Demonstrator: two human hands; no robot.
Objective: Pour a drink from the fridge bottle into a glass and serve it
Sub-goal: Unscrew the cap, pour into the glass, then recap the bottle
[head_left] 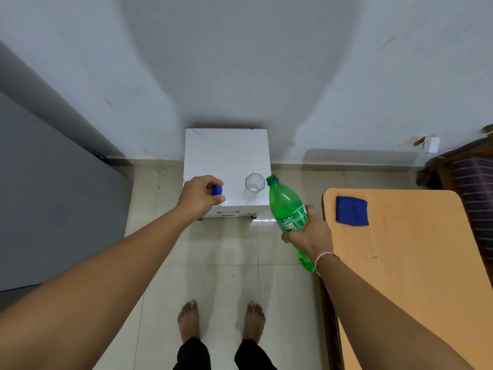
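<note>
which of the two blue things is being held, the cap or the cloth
The blue cap, pinched in the left hand over the white stand. The blue cloth lies untouched on the wooden table.

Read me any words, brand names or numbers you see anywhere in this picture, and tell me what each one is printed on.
"Sprite": on the label of the green bottle held in the right hand.
Other print on that label, running sideways beside the brand name: too small and blurred to read.
Nothing readable on the blue cap in the left hand, the glass or the blue cloth.
</note>
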